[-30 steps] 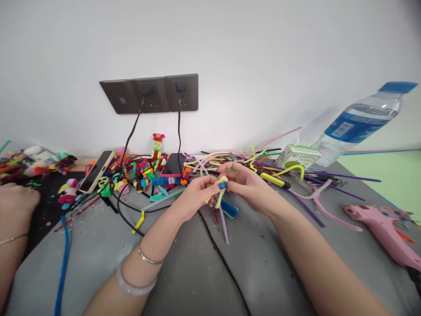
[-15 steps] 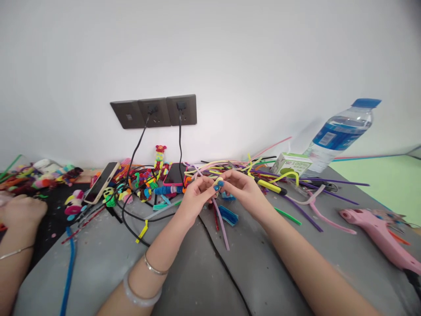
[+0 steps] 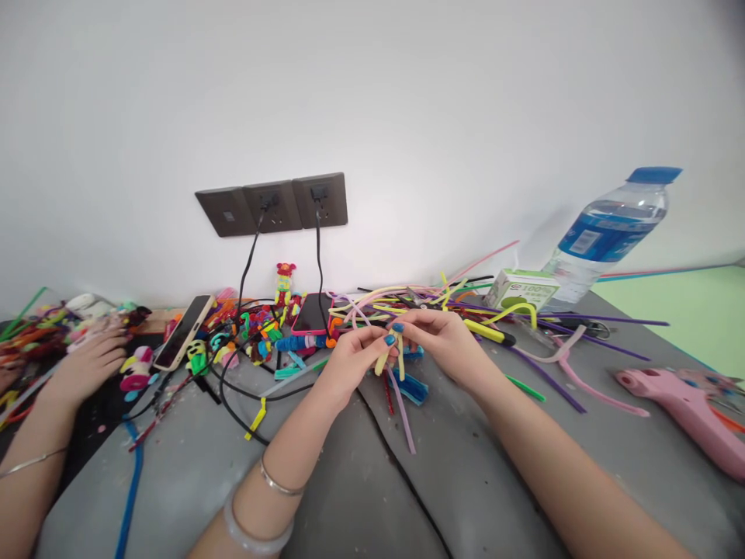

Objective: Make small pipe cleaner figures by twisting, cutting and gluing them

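My left hand (image 3: 353, 363) pinches a short pale yellow pipe cleaner (image 3: 401, 365), with thumb and forefinger pressed together. On its other side my right hand (image 3: 445, 341) grips the same piece near its top. The pipe cleaner is bent, and two ends hang down between my fingers. Under my hands a lilac pipe cleaner (image 3: 406, 423) lies on the grey table (image 3: 372, 497), beside a bundle of blue pipe cleaner pieces (image 3: 412, 387). My fingers partly hide the yellow piece.
Another person's hand (image 3: 87, 369) reaches over small fuzzy figures at left. Two phones (image 3: 185, 332) and black cables (image 3: 401, 458) lie around. At right are a pink glue gun (image 3: 680, 411), a water bottle (image 3: 611, 233), a small carton (image 3: 521, 289) and yellow-handled pliers (image 3: 486, 331).
The pale yellow pipe cleaner has turned so its two ends now point down between my fingers. At left, the other person's hand has moved forward and opened out over the figures.
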{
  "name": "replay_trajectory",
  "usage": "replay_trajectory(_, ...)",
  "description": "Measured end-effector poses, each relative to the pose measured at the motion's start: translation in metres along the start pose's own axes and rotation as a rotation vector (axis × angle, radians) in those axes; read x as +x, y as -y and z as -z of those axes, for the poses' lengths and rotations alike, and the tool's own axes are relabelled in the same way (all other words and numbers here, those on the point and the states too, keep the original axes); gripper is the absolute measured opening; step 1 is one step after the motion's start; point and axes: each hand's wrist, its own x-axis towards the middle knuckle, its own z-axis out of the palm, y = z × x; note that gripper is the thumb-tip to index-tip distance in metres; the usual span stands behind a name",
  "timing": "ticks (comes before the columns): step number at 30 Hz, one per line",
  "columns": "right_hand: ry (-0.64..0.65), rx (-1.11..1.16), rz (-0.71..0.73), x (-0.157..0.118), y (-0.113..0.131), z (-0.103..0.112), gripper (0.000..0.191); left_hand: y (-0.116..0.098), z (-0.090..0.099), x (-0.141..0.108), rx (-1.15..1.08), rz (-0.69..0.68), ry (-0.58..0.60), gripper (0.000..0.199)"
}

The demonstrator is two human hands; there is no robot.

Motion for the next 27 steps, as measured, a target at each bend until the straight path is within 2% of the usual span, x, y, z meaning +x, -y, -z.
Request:
replay_trajectory(5,-0.002,-0.028,-0.004,-0.0010,-0.0006,0.0011,0.038,-0.0043,-0.0007,-0.0020,0.006,0.056,0.059,0.046)
replay_trajectory(11,0.086,0.000,-0.023,-0.0015,0.0029,0.0018,0.034,-0.0029,0.0024,0.0002,-0.021,0.004,0.003,0.041)
replay_trajectory(20,0.086,-0.026,-0.051,-0.0012,0.0030,0.0031,0.034,-0.0021,0.0021,0.0004,0.008,-0.009,0.009,0.032)
replay_trajectory(27,0.148,0.151,-0.136,-0.0052,0.0080,0.0022,0.032,-0.0055,-0.0023,-0.0023,-0.096,0.058,0.045,0.029)
